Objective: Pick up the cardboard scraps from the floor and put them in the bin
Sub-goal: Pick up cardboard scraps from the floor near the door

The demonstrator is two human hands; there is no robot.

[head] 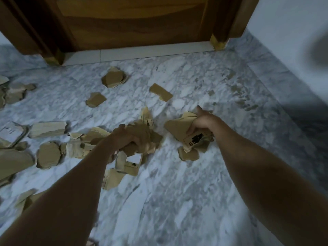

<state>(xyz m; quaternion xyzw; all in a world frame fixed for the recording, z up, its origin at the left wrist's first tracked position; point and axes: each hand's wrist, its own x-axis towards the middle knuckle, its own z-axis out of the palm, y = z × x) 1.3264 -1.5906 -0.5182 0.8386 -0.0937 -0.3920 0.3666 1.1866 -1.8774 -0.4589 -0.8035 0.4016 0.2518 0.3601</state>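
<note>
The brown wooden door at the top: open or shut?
Shut: the brown wooden door fills its frame down to the threshold.

Dim, cool, bluish indoor light, its source undetermined; the marble floor reads pale, without glare, while both forearms are dark and underexposed. A broad soft shadow lies along the white wall at right, with a blurred dark smear at the upper right edge. Wide-angle distortion bends the wooden door frame; the picture is soft throughout, the left hand motion-blurred.
</note>
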